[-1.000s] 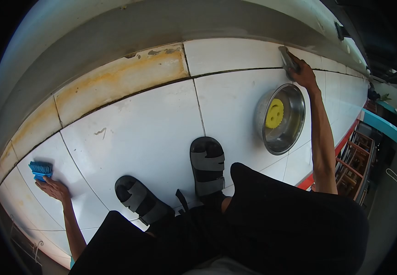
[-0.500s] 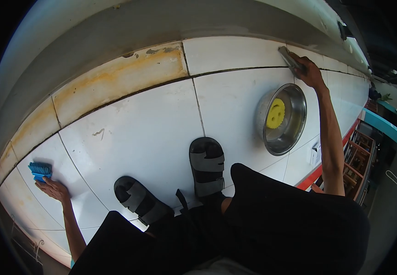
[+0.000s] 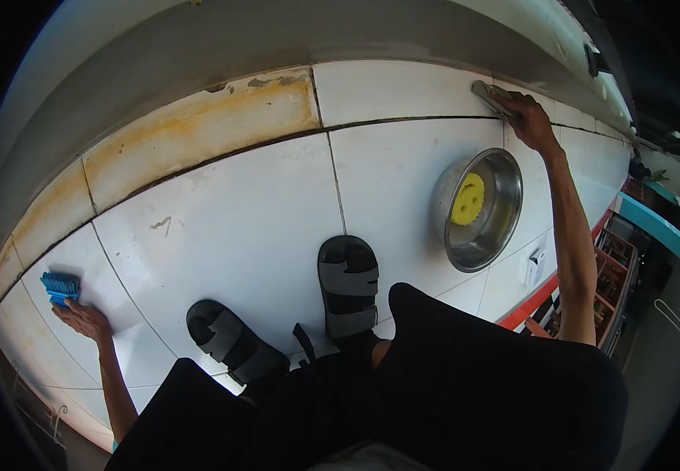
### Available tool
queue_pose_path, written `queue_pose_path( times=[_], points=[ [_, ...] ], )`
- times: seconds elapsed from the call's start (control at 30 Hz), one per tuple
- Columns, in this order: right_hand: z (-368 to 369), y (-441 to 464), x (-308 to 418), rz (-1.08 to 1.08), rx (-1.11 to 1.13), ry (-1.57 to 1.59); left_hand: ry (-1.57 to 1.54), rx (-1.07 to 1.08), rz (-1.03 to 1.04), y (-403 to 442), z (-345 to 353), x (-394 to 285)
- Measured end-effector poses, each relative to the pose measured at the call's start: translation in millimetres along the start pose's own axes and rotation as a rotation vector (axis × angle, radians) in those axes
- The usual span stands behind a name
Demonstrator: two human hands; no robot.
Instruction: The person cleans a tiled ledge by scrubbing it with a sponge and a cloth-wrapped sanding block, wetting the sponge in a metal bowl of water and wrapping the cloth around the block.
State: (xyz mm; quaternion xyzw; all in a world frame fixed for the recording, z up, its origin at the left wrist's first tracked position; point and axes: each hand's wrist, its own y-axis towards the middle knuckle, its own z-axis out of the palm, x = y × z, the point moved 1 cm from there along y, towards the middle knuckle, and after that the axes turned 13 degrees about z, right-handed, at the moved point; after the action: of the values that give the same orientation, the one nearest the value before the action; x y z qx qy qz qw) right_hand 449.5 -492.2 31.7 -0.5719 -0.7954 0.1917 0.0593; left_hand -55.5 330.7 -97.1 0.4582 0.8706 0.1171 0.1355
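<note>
At the far left, my left hand (image 3: 85,318) is closed round the near end of a blue scrub brush (image 3: 61,287), whose bristles point away from me. The brush rests against the white tiles. My right hand (image 3: 528,119) is up at the far right, gripping a flat grey-green pad (image 3: 490,97) pressed on the narrow tile strip along the wall. Its exact kind is hard to make out. Just below this hand stands a steel bowl (image 3: 504,235) holding a yellow round sponge (image 3: 468,198) with holes in it.
Brown stains mark the tile strip (image 3: 206,129) along the grey wall (image 3: 277,39). My sandalled feet (image 3: 348,286) stand on the white tiles. A small white box (image 3: 535,267) lies near the red edge (image 3: 530,306); beyond and below it are wooden furniture pieces (image 3: 613,275).
My right hand has slid the pad slightly left along the tile strip and tilted it. My left hand stays on the brush. The whole view has shifted slightly.
</note>
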Motion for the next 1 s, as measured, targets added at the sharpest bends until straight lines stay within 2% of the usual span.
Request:
queue_pose_path(
  times=[0.13, 0.2, 0.3, 0.37, 0.43, 0.47, 0.57, 0.63, 0.7, 0.73, 0.77, 0.83, 0.9, 1.0],
  points=[
    [-6.8, 7.7, 93.6, -0.197, -0.103, -0.007, 0.042, 0.012, -0.005, -2.0, 11.1, 24.1],
    [-10.9, 12.3, 107.2, -0.274, -0.14, -0.052, 0.058, 0.021, -0.014, -0.6, 9.6, 15.7],
    [-1.7, 14.2, 52.6, -0.176, -0.131, -0.009, 0.054, 0.01, -0.039, 3.0, 6.4, 7.0],
    [3.5, 7.3, -7.7, -0.026, -0.005, -0.04, 0.041, 0.01, -0.063, -8.0, 4.7, 14.4],
    [3.4, -1.3, -29.9, 0.012, 0.004, -0.064, 0.049, 0.006, 0.071, -7.4, 9.3, 25.6],
    [5.6, -4.3, -38.6, 0.066, 0.009, -0.081, 0.027, 0.011, 0.005, -7.5, 8.7, 22.8],
    [10.5, 12.3, -4.3, 0.024, 0.018, -0.031, 0.011, 0.015, -0.06, -1.1, 3.2, 2.2],
    [2.6, 16.6, 49.3, -0.165, -0.166, -0.041, 0.026, 0.019, -0.005, -6.6, 11.0, 22.4],
    [-7.1, 19.5, 71.2, -0.208, -0.154, -0.015, 0.05, 0.025, 0.047, -5.6, 10.2, 24.2],
    [-9.4, 20.8, 76.8, -0.26, -0.147, 0.006, 0.042, 0.033, 0.003, -4.2, 6.7, 10.4],
    [-7.7, 21.6, 66.1, -0.266, -0.154, 0.006, 0.035, 0.034, -0.05, -2.8, 4.4, 1.0],
    [2.2, 21.1, 10.9, -0.048, -0.112, -0.034, 0.03, 0.017, -0.046, -7.1, 3.7, 3.6],
    [5.9, 12.5, -35.1, -0.072, -0.093, 0.013, 0.032, 0.008, -0.053, -7.1, 2.4, 0.9],
    [-1.0, 5.6, -21.6, -0.026, -0.026, -0.049, 0.027, 0.014, -0.057, -7.4, 0.3, -3.5]
  ],
)
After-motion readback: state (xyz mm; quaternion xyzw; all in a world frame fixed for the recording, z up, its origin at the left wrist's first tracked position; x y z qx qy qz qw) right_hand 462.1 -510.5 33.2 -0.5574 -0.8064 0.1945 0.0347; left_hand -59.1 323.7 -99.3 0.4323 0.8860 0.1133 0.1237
